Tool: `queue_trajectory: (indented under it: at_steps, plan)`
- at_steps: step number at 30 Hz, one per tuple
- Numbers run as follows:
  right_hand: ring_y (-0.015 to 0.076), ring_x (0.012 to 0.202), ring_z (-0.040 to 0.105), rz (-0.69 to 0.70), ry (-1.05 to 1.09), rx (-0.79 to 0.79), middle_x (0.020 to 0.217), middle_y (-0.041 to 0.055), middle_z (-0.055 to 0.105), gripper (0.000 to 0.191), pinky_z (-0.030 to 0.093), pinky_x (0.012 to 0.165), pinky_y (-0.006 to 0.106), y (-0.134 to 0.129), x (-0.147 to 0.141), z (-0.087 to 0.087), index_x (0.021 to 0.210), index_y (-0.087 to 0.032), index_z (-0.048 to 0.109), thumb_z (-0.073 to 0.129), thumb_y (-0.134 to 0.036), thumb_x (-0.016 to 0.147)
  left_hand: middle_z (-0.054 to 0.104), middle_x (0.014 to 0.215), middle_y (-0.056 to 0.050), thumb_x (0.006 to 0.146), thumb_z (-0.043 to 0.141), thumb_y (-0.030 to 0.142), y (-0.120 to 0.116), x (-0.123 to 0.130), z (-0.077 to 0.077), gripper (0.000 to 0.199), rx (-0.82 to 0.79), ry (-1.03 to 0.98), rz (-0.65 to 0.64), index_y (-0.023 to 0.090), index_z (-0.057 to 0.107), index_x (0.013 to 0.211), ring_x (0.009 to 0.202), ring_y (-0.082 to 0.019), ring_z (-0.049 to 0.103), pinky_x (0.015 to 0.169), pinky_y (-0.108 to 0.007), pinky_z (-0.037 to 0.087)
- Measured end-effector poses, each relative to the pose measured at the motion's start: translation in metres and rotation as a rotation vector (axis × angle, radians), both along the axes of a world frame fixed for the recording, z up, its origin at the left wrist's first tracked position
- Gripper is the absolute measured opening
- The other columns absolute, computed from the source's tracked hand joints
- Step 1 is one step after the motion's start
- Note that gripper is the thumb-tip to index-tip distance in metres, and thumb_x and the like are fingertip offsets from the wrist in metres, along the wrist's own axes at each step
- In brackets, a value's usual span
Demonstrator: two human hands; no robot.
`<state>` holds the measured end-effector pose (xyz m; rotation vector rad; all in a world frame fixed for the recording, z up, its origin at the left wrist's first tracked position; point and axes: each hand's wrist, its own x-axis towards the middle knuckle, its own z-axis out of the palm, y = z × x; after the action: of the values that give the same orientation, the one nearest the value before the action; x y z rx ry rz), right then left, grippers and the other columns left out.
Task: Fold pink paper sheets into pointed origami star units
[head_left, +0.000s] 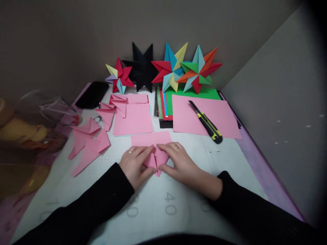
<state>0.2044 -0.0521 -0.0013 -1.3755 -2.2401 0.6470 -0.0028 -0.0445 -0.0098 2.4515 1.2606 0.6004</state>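
Note:
A pink paper (151, 138) lies on the white mat in front of me, its two lower sides folded inward so that it narrows to a point toward me. My left hand (136, 165) rests on the left fold, thumb and fingertips at the middle seam. On the right fold lies my right hand (178, 163), its fingertips and thumb also by the seam. Both hands have bent fingers spread from their thumbs, pressing the paper flat from above; neither grips it.
Folded pink pieces (93, 146) lie at the left, beside stacked pink squares (133, 119). A cutter (205, 121) rests on a pink sheet (182, 115) at the right. Paper stars (144, 68) stand along the wall, near a black phone (92, 94).

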Motion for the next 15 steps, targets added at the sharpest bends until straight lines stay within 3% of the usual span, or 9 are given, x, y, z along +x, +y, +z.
queue_trajectory:
  at_steps: [5, 10, 15]
  plan:
    - [0.0221, 0.089, 0.056, -0.091, 0.096, -0.069, 0.09, 0.0024, 0.066, 0.018, 0.041, 0.086, 0.041, 0.01, -0.005, 0.002, 0.092, -0.021, 0.06, 0.064, -0.016, 0.075, 0.071, 0.1, -0.006, 0.076, 0.066, 0.034, 0.021, -0.001, 0.006, 0.049, -0.228, -0.052, 0.005, 0.021, 0.055, 0.122, 0.089, -0.023, 0.065, 0.075, -0.035, 0.051]
    - [0.0205, 0.085, 0.056, -0.164, 0.097, -0.069, 0.084, 0.0004, 0.065, 0.015, 0.038, 0.083, 0.039, 0.014, -0.011, -0.001, 0.087, -0.022, 0.057, 0.062, -0.015, 0.075, 0.07, 0.082, -0.003, 0.078, 0.062, 0.03, 0.033, 0.004, 0.015, 0.042, -0.337, 0.03, 0.043, 0.019, 0.057, 0.118, 0.071, -0.019, 0.066, 0.062, -0.028, 0.049]
    - [0.0208, 0.084, 0.056, -0.191, 0.098, -0.051, 0.083, 0.0007, 0.063, 0.014, 0.036, 0.082, 0.039, 0.015, -0.017, -0.003, 0.087, -0.021, 0.055, 0.06, -0.014, 0.076, 0.066, 0.066, 0.003, 0.078, 0.06, 0.028, 0.038, 0.003, 0.011, 0.036, -0.32, -0.004, 0.036, 0.019, 0.056, 0.112, 0.057, -0.015, 0.06, 0.052, -0.024, 0.042]
